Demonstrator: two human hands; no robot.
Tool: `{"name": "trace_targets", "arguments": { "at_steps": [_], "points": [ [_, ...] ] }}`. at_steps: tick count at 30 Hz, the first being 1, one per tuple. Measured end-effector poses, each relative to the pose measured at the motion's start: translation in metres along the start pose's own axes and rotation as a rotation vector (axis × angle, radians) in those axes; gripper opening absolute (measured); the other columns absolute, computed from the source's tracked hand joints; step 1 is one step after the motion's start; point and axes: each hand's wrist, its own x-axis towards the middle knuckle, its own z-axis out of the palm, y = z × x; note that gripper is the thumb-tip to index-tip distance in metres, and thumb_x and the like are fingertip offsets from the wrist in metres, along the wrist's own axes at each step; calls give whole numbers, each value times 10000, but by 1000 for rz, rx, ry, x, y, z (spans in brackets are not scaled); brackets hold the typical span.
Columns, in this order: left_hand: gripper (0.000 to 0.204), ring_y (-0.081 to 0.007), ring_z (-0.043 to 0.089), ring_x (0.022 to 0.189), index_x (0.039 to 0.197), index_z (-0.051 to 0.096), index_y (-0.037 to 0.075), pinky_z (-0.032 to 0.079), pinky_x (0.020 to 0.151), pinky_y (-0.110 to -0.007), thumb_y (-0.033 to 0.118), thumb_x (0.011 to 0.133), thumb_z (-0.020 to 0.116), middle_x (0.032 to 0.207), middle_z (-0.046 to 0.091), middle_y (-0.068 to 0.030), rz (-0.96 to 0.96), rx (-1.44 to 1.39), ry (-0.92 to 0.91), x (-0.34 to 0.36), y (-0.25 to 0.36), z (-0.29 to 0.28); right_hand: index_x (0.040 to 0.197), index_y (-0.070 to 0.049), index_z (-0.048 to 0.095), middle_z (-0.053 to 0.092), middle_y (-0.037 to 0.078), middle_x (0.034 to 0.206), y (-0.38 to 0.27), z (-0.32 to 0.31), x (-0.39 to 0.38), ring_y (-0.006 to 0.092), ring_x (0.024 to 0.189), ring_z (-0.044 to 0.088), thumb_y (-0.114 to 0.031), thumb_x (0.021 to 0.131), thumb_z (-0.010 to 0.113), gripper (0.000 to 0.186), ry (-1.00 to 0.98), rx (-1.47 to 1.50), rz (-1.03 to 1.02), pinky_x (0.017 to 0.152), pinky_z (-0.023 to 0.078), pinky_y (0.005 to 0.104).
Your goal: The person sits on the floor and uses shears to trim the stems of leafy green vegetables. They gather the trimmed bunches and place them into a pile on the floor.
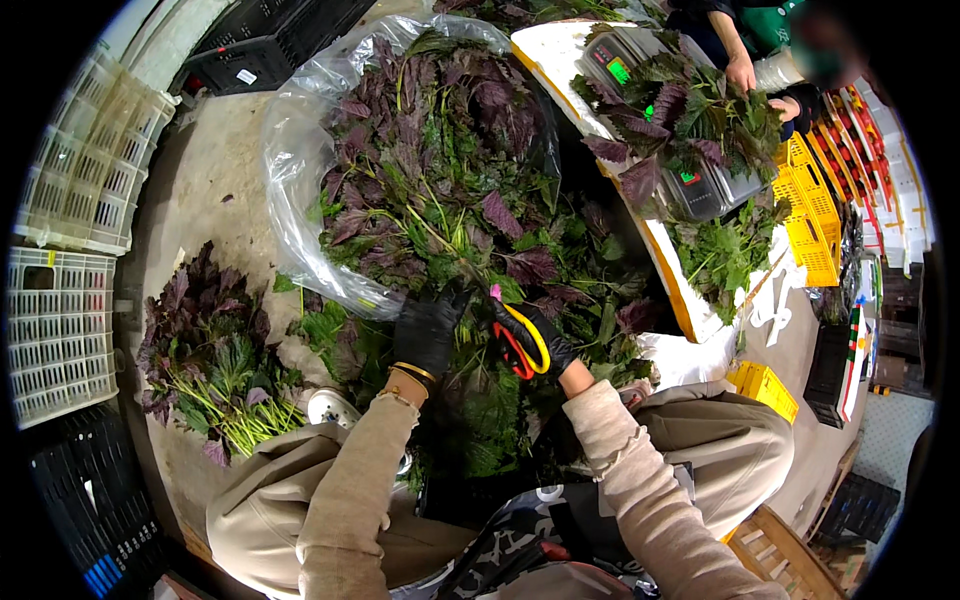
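Observation:
My left hand point(425, 330), in a black glove, is closed among purple-green leafy stems point(470, 260) at the centre. My gloved right hand point(535, 340) grips scissors point(525, 325) with yellow and red handles, their blades pointing up into the foliage, close to my left hand. A large clear plastic bag point(290, 190) full of the same leaves lies ahead of me. More loose leaves point(620, 310) spread beneath both hands, and a separate bunch point(210, 370) lies on the floor to the left.
A co-worker's hands point(740, 70) handle leaves over scales point(700, 190) on a white board point(545, 45) at upper right. White crates point(70, 160) and black crates point(90, 500) line the left; another black crate point(240, 50) stands behind. Yellow crates point(805, 210) sit right. My knees flank the pile.

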Motion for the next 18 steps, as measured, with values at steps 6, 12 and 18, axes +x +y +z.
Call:
{"name": "trace_targets", "arguments": {
  "at_steps": [6, 12, 18],
  "points": [
    [408, -242, 494, 771, 1084, 457, 176, 410, 680, -368, 43, 702, 402, 846, 502, -71, -39, -19, -67, 1, 2, -5, 862, -67, 569, 451, -10, 559, -1, 2, 1, 67, 446, 415, -361, 781, 481, 317, 10, -6, 31, 407, 335, 213],
    [380, -246, 505, 736, 1060, 474, 172, 417, 656, -355, 39, 709, 412, 809, 510, -73, -117, -96, -6, 0, 3, 0, 821, -52, 563, 465, 16, 554, -7, 2, 6, 72, 456, 442, -365, 790, 460, 330, -7, -149, -6, 423, 362, 223],
    [408, -245, 504, 791, 1104, 439, 171, 414, 715, -345, 30, 726, 383, 874, 522, -85, -86, -76, -24, 0, 2, 9, 810, -41, 563, 463, 19, 509, 14, -7, 20, 87, 441, 452, -332, 792, 469, 307, 55, -491, -604, 434, 374, 233]
  ]
}}
